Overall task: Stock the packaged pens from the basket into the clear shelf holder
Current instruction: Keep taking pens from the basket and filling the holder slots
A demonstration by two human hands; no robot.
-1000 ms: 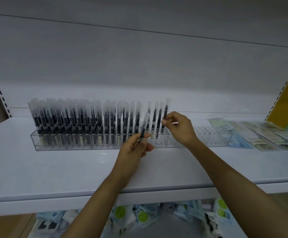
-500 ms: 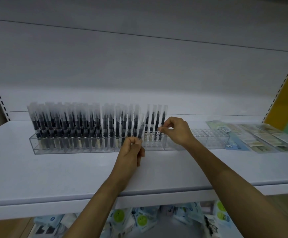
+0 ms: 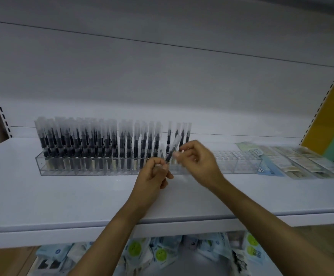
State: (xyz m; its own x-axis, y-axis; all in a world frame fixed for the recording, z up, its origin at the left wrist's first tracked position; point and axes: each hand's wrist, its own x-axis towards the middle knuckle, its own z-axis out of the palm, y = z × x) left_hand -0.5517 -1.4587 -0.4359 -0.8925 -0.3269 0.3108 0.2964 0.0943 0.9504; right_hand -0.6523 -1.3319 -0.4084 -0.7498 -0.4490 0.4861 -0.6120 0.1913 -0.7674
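The left hand (image 3: 152, 175) pinches the lower end of a packaged pen (image 3: 172, 148), which tilts just before the clear holder (image 3: 242, 163) on the shelf (image 3: 62, 196). The right hand (image 3: 199, 164) pinches the pen's middle.

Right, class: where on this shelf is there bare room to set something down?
Free: the shelf strip in front of the clear holder; also the holder's empty right end. Crowded: packaged pens fill its left part, and flat packets cover the far right.
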